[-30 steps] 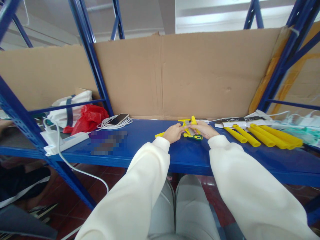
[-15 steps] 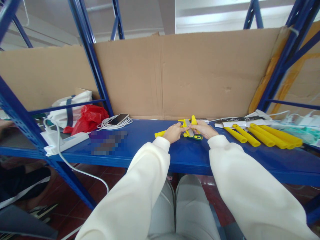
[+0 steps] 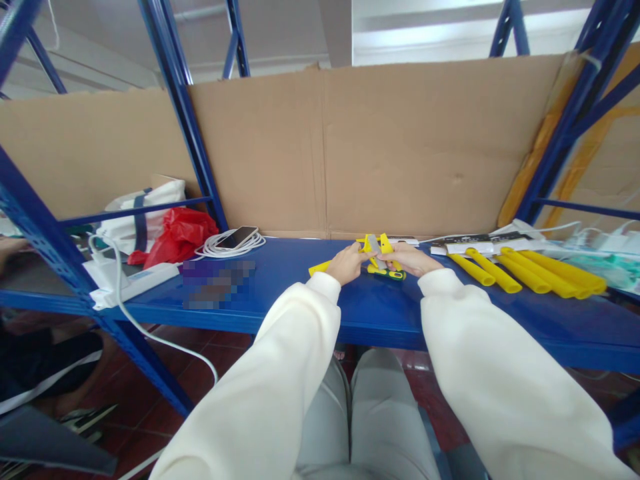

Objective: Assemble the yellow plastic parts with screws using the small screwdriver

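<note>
The left hand (image 3: 346, 264) and right hand (image 3: 409, 258) close their fingertips on one yellow-grey piece (image 3: 371, 243), well in from the table's (image 3: 285, 267) front edge. One green-yellow tool (image 3: 387, 273) lies below; at least five tubes (image 3: 523, 274) lie rightward. Both forearms reach forward, converging.

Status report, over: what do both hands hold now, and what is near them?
Left hand and right hand: both gripping yellow-and-grey piece. Green-and-yellow handle close beneath. Yellow tubes apart, to the right; nothing visibly blocking.
</note>
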`<state>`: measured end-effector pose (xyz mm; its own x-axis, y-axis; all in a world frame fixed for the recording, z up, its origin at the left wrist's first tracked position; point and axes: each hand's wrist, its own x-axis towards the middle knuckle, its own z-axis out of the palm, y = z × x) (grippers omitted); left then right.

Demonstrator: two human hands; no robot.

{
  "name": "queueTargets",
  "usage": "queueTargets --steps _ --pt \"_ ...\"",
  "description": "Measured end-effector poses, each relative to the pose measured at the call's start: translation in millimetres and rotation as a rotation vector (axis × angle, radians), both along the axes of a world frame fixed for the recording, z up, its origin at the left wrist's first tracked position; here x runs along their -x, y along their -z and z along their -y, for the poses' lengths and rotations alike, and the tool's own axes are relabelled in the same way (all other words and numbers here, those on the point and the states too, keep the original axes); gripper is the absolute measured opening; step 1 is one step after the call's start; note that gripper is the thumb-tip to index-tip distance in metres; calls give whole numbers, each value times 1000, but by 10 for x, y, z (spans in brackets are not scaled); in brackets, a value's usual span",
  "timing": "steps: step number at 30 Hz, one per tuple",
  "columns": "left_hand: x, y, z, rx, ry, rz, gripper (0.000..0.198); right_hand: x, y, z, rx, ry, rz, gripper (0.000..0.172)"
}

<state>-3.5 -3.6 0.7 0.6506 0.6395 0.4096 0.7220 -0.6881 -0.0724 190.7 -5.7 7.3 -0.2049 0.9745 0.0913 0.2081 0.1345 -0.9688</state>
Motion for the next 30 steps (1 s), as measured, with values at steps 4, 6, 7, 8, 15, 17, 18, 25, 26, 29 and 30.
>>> queueTargets --steps 4,6,7,8,15,17,18,25,26,29,30 --pt "-9 4 4 14 -13 24 56 4 15 4 -98 -3 10 20" --pt "-15 -1 7 24 -23 43 56 17 23 1 -156 13 0 22" --pt "-17 -4 7 30 -29 55 55 24 26 -1 -178 19 -6 22" --pt "-19 -7 5 36 -35 66 54 30 28 -2 -196 26 -12 23" --pt "-10 13 -46 16 -28 106 47 51 33 5 -221 20 25 23" --pt "-1 20 -58 11 -37 104 44 61 24 12 -174 46 26 20" --pt "4 20 -60 17 -48 100 43 68 15 16 -142 64 11 19" --pt "21 -5 -28 74 -94 68 40 81 -68 24 21 228 -103 17" --pt "21 -10 -22 76 -94 67 41 77 -74 24 22 240 -94 16" --pt "20 -21 -8 80 -97 63 41 62 -87 37 18 295 -104 18" --pt "19 -25 -4 82 -100 60 42 57 -94 47 20 313 -122 20"
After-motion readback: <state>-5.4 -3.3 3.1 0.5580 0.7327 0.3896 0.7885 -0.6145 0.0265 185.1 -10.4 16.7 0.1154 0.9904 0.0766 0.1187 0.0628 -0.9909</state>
